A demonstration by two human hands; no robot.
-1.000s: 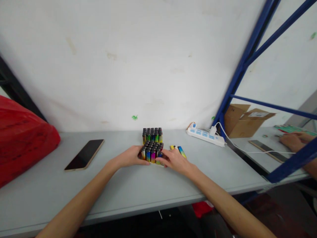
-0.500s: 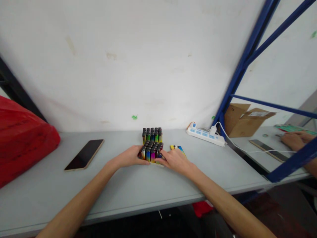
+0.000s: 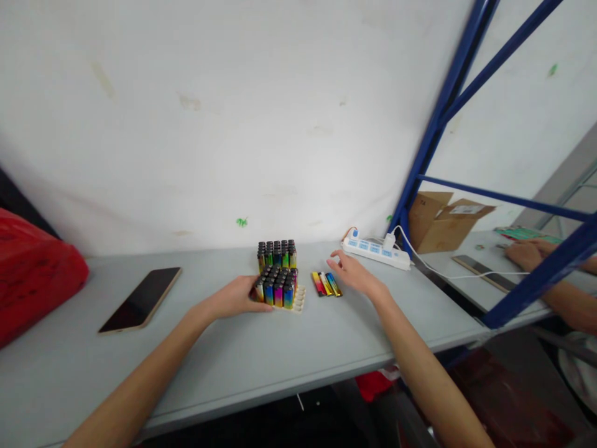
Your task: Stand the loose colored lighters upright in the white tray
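Observation:
Upright lighters [image 3: 278, 294] with black tops and colour-graded bodies stand packed in a white slotted tray [image 3: 299, 300], whose right end has bare slots. My left hand [image 3: 240, 295] is closed around the left side of this block, its thumb along the front edge and its other fingers partly hidden behind. My right hand [image 3: 352, 271] is in the air just right of the block, fingers apart and holding nothing. Below and left of it, several loose lighters [image 3: 326, 284] in red, yellow, white and blue lie side by side on the table.
A second block of upright lighters [image 3: 277, 254] stands behind, near the wall. A phone [image 3: 140, 299] and a red bag [image 3: 40, 274] lie left. At right are a power strip [image 3: 377, 252], a cardboard box [image 3: 441, 224], a blue rack post [image 3: 422, 143] and another person's hands [image 3: 527, 254].
My right hand has left the block and moved right and up, its fingers opening. Bare tray slots and the loose lighters now show. My left hand keeps its hold; the view has shifted slightly.

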